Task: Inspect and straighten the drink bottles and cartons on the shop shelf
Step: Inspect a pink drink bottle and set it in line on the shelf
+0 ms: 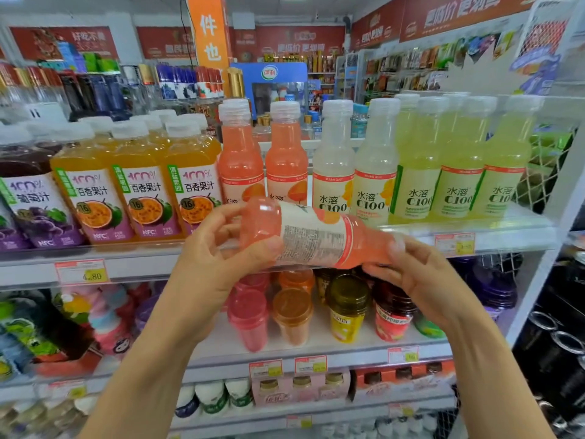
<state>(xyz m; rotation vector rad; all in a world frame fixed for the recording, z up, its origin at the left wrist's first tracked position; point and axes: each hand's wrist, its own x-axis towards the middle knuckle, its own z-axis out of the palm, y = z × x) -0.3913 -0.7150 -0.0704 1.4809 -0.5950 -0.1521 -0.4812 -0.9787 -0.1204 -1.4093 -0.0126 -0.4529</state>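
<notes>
I hold a pink-orange drink bottle [311, 236] on its side in front of the top shelf, its printed label facing me. My left hand [218, 248] grips its base end at the left, and my right hand [411, 270] grips its neck end at the right, hiding the cap. Behind it two matching pink bottles [240, 160] stand upright on the shelf. Pale and yellow-green C100 bottles [376, 172] stand to their right, and orange passion-fruit juice bottles [142, 191] to their left.
The top shelf edge [133, 267] carries price tags. A lower shelf holds capped cups and small bottles [292, 312]. A white wire side panel [544, 166] closes the rack at the right. Further shelves and a blue cooler [269, 80] stand behind.
</notes>
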